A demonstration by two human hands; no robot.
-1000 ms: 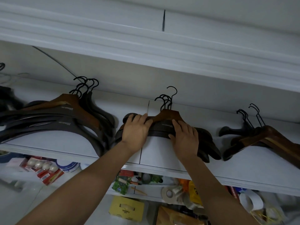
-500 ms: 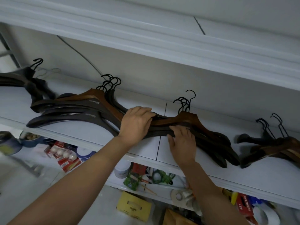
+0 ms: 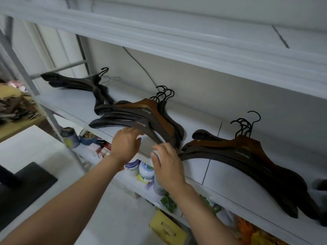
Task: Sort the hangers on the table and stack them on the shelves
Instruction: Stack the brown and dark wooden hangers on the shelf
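Three stacks of hangers lay on the white shelf [image 3: 198,128], all with their hooks turned toward the shelf's back wall. The middle stack of hangers [image 3: 134,119] sat about halfway along the shelf, mostly dark grey pieces with one brown wooden hanger [image 3: 152,107] lying on them. The right stack [image 3: 247,156] lay toward the shelf's right end, close beside the middle one but not plainly touching it, also dark with a brown hanger on top. The far stack [image 3: 79,82] lay at the shelf's left end, all dark. Both hands were at the shelf's front edge, by the middle stack. The left hand [image 3: 126,144] was loosely spread, its fingers only slightly bent, the tips touching the lowest dark hanger's arm without wrapping it. The right hand [image 3: 168,165] was near the right tip of that same stack, its fingers bent; blur made it impossible to tell whether it pinched the hanger or merely touched it. On the level below the shelf stood jars and bottles [image 3: 146,171], and lower again a yellow box [image 3: 166,228]. Off the shelf's left end, a counter [image 3: 17,126] carried a blurred heap of dark hangers [image 3: 14,106].
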